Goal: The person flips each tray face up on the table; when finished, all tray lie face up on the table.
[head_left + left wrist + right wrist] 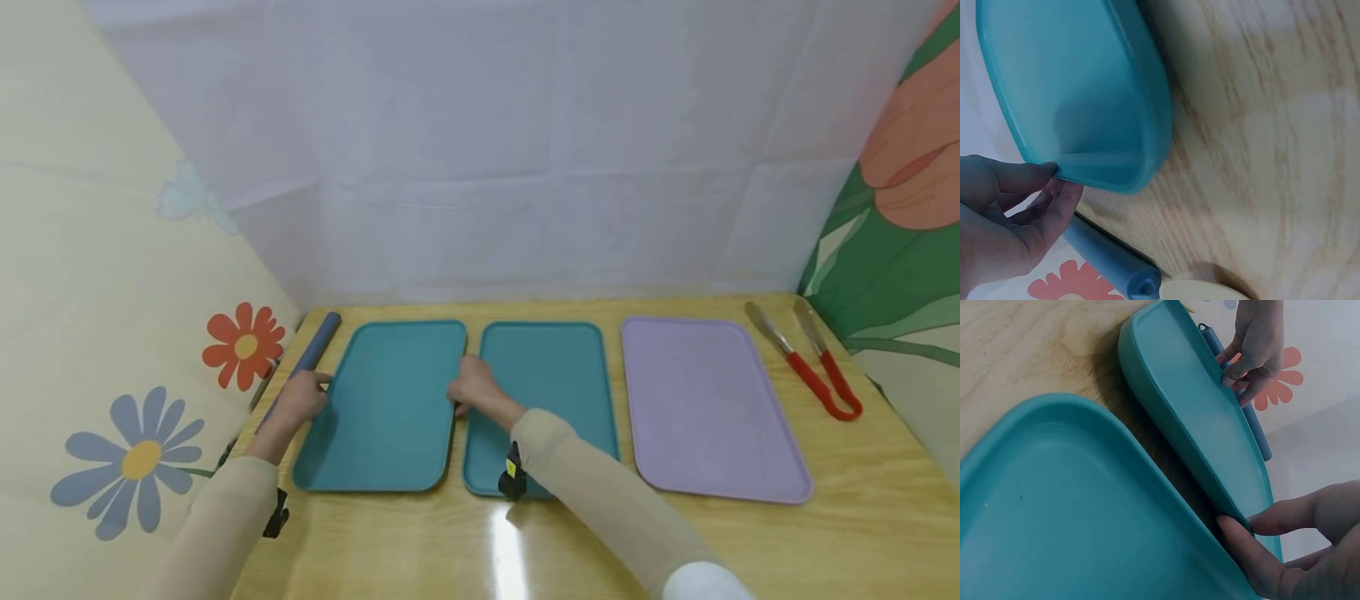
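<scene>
A teal tray [393, 408] lies at the left of the table, held by both hands at its long sides. My left hand [302, 398] pinches its left rim, thumb on top and fingers beneath in the left wrist view. On the opposite rim, my right hand [1316, 544] grips between thumb and fingers. In the right wrist view this tray appears slightly raised on edge; whether it is fully off the table I cannot tell. A second teal tray [547, 367] sits just to its right, partly hidden under my right forearm.
A lilac tray [708, 408] lies farther right on the wooden table [375, 542]. Beyond it rest tongs [825, 383] with red handles. A dark blue rod-like thing [318, 342] lies close along the left side, and a pale rounded object [1204, 291] shows near its end.
</scene>
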Action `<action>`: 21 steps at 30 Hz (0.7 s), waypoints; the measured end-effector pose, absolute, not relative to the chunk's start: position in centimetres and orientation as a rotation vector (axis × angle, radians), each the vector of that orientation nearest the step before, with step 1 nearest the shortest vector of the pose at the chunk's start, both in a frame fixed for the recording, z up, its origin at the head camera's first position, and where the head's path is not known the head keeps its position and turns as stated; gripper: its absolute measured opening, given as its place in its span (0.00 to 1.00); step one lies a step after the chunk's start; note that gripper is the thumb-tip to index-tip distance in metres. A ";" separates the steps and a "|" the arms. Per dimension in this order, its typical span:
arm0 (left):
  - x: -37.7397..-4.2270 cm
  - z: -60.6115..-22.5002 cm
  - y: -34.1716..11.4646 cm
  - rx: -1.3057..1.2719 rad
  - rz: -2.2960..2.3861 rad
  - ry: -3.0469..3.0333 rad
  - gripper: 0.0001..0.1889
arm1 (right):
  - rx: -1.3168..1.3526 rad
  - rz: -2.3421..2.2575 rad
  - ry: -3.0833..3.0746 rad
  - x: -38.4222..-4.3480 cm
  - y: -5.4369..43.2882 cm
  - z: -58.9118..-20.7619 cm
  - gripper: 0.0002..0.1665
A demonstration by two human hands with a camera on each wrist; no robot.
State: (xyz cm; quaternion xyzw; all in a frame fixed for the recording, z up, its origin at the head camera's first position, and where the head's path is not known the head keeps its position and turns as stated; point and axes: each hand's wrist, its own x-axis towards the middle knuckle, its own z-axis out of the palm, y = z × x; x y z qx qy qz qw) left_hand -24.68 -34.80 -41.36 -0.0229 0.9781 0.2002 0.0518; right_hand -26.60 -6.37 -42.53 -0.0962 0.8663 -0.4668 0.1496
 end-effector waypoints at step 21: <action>-24.1 -41.3 -34.4 -0.096 0.404 3.073 0.19 | -0.428 -1.315 2.575 -26.0 -6.2 -42.5 0.16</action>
